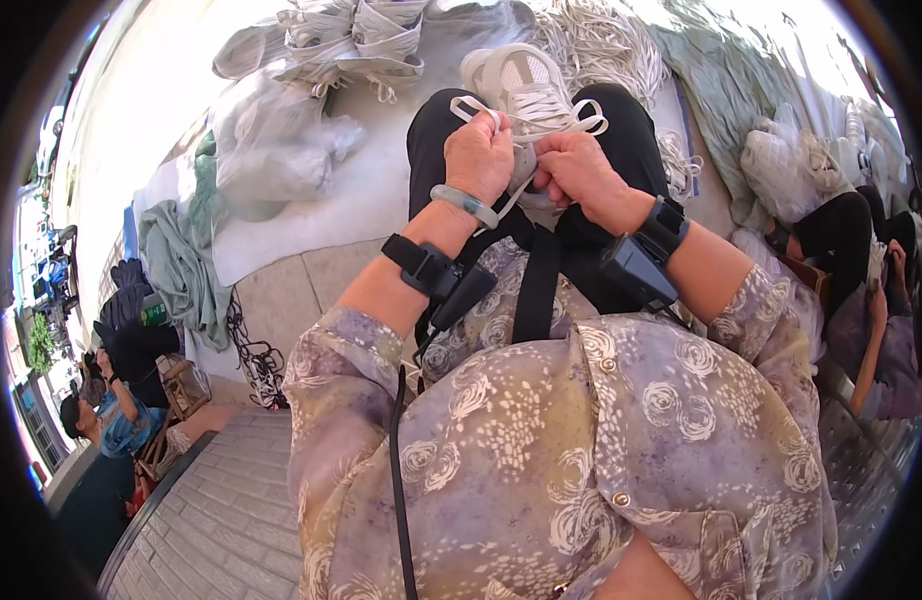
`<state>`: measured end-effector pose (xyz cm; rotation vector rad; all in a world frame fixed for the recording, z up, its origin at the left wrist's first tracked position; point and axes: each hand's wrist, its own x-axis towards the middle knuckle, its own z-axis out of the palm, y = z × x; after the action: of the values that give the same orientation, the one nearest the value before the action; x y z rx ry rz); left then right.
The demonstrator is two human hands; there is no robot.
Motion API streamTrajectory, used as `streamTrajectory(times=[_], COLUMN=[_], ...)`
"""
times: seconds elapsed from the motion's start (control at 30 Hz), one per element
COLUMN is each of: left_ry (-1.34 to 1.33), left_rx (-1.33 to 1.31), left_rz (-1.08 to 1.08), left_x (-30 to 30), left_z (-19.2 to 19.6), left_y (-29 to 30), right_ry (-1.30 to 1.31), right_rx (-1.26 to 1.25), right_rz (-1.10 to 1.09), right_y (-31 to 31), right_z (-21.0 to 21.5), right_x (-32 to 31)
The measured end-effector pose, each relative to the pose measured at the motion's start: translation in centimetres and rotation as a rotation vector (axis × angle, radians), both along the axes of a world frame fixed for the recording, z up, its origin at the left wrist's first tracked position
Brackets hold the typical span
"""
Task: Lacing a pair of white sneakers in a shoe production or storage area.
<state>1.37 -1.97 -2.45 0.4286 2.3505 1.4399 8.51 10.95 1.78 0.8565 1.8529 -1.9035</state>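
Lacing goes best with even tension: the pale grey mesh sneaker (526,90) rests on the lap, left hand (478,155) and right hand (578,168) fingers pinched shut on its flat white lace (581,122) — keep it untwisted.

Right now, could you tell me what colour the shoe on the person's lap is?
The shoe is pale grey-white with white laces, clearest in the head view.

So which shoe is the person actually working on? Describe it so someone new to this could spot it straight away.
Start at the person's lap, the black trousers at top centre. On them lies a light grey sneaker with white laces, with the left hand and right hand closed on those laces. Unlike the pile of similar sneakers on the white sheet beyond, it alone is on the lap and being handled.
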Motion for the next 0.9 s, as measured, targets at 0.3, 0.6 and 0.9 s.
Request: streamTrajectory(times=[0.3,0.6,0.9], left_ry=[0.247,0.249,0.301], left_rx=[-0.045,-0.152,-0.303], left_rz=[0.046,-0.044,-0.147], left_x=[1.1,1.2,0.9], left_z=[0.0,0.9,1.6], left_y=[0.6,0.6,0.9], right_ry=[0.012,0.031,0.122], right_rx=[-0.029,-0.064,0.001], right_rz=[-0.081,-0.061,0.011], right_y=[-0.3,-0.6,-0.5], right_z=[-0.8,-0.9,-1.4], right_x=[0.0,0.1,0.4])
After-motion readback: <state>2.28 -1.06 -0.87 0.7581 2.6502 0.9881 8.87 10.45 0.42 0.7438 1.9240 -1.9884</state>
